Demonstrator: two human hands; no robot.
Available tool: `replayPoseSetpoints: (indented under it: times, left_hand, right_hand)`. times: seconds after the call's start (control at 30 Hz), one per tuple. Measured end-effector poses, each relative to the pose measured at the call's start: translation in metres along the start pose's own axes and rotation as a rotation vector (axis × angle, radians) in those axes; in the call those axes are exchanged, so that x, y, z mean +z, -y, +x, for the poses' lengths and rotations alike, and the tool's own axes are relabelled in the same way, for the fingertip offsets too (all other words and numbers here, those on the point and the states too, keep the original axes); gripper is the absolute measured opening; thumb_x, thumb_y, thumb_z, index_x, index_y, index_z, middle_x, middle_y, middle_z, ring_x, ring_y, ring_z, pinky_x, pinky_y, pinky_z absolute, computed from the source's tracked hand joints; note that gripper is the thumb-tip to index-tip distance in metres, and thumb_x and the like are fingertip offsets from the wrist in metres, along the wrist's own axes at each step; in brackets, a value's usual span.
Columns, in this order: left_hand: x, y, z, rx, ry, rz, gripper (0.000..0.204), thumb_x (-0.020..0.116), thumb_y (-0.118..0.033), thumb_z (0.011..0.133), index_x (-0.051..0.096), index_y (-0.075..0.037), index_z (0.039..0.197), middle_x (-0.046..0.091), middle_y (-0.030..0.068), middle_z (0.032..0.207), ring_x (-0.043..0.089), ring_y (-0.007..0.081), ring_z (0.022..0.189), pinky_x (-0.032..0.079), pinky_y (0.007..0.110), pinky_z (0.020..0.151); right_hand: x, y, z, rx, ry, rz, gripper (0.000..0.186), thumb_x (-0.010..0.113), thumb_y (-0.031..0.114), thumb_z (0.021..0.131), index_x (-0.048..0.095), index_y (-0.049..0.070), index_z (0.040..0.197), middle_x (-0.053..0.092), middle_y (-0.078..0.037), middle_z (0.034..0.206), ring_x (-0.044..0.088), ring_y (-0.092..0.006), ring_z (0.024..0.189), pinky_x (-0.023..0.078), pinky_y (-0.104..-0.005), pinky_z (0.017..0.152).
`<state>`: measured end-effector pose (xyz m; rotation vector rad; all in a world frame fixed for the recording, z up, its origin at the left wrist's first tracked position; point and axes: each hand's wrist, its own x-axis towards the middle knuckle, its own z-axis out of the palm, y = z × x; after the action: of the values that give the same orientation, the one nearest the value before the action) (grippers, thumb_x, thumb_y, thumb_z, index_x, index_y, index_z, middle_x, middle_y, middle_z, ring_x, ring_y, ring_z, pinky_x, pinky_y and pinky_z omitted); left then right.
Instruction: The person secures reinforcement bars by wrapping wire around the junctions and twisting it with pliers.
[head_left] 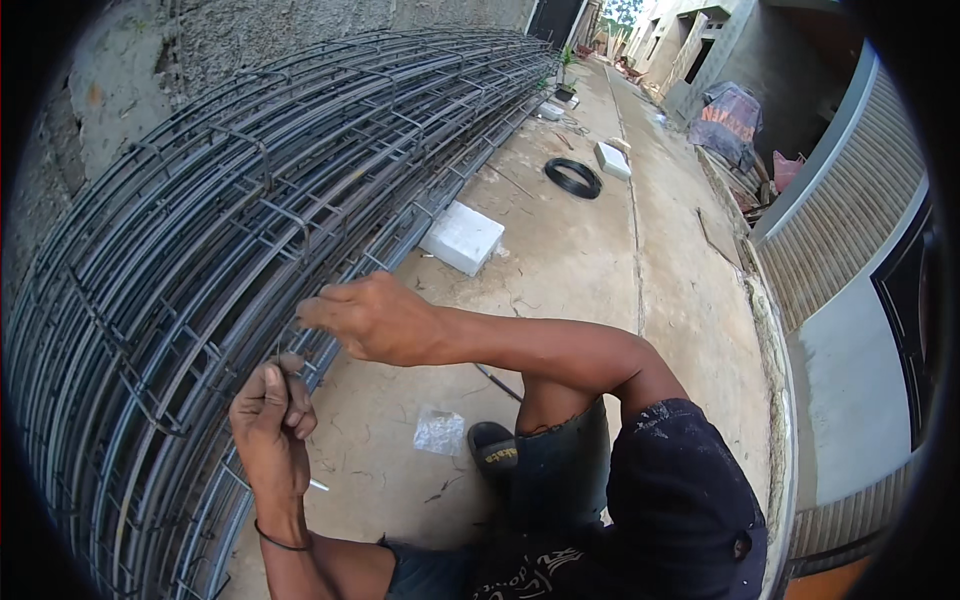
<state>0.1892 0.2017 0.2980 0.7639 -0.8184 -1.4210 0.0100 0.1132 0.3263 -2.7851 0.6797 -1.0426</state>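
Running lower left to upper right, the steel-bar bundle (pixel 250 200) is lying just left of the left hand (pixel 270 402) (pinching thumb to fingers) and the right hand (pixel 375 318) (clenching); any held item is escaping view.

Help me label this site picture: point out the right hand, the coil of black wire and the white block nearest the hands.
Right hand (pixel 375 318): head view, back of the hand.
Coil of black wire (pixel 577 190): head view, near rim.
White block (pixel 463 234): head view, top face.
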Motion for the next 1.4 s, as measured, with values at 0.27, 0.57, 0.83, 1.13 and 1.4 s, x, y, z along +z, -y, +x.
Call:
replayPoseSetpoints:
  times: [0.27, 0.57, 0.83, 1.13, 1.4]
  left_hand:
    - [0.008, 0.003, 0.038, 0.197, 0.096, -0.419, 0.031, 0.059, -0.015, 0.091, 0.056, 0.003, 0.116, 0.065, 0.0110, 0.098, 0.062, 0.0134, 0.080, 0.055, 0.024, 0.072]
    - [0.041, -0.003, 0.064, 0.214, 0.014, 0.003, 0.034, 0.064, -0.013, 0.087, 0.058, 0.006, 0.114, 0.065, 0.0170, 0.106, 0.065, 0.0216, 0.094, 0.054, 0.030, 0.085]
    - [0.082, 0.045, 0.118, 0.191, -0.014, 0.300, 0.024, 0.070, -0.007, 0.081, 0.067, 0.006, 0.101, 0.068, 0.0149, 0.096, 0.064, 0.0185, 0.089, 0.051, 0.026, 0.080]
    - [0.122, 0.123, 0.166, -0.078, -0.111, 0.324, 0.022, 0.073, -0.012, 0.080, 0.065, 0.008, 0.085, 0.067, 0.0135, 0.081, 0.064, 0.0161, 0.071, 0.054, 0.027, 0.067]
    - [0.122, 0.177, 0.191, -0.068, -0.175, 0.438, 0.028, 0.073, -0.002, 0.077, 0.065, 0.008, 0.102, 0.068, 0.0155, 0.087, 0.065, 0.0161, 0.074, 0.054, 0.026, 0.067]
  right_hand:
    - [-0.018, 0.044, 0.024, 0.594, 0.239, 0.454, 0.012, 0.052, 0.005, 0.090, 0.060, -0.003, 0.095, 0.066, -0.010, 0.083, 0.065, -0.0175, 0.069, 0.052, -0.0301, 0.060]
    - [-0.023, 0.007, 0.004, 0.753, 0.113, 1.095, 0.019, 0.051, 0.013, 0.095, 0.058, 0.000, 0.106, 0.062, -0.006, 0.095, 0.061, -0.0147, 0.090, 0.051, -0.0291, 0.080]
    - [-0.023, -0.079, -0.042, 0.642, 0.021, 1.010, 0.018, 0.055, 0.018, 0.094, 0.060, 0.002, 0.100, 0.060, -0.003, 0.082, 0.059, -0.0129, 0.075, 0.050, -0.0293, 0.069]
    - [-0.065, -0.186, -0.117, 0.200, 0.175, 0.142, 0.021, 0.060, -0.003, 0.069, 0.061, -0.001, 0.090, 0.062, -0.015, 0.082, 0.061, -0.0335, 0.077, 0.049, -0.0432, 0.068]
    - [-0.060, -0.248, -0.133, 0.115, 0.376, 0.181, 0.038, 0.058, -0.006, 0.065, 0.058, 0.000, 0.102, 0.058, -0.013, 0.082, 0.058, -0.0299, 0.081, 0.049, -0.0393, 0.068]
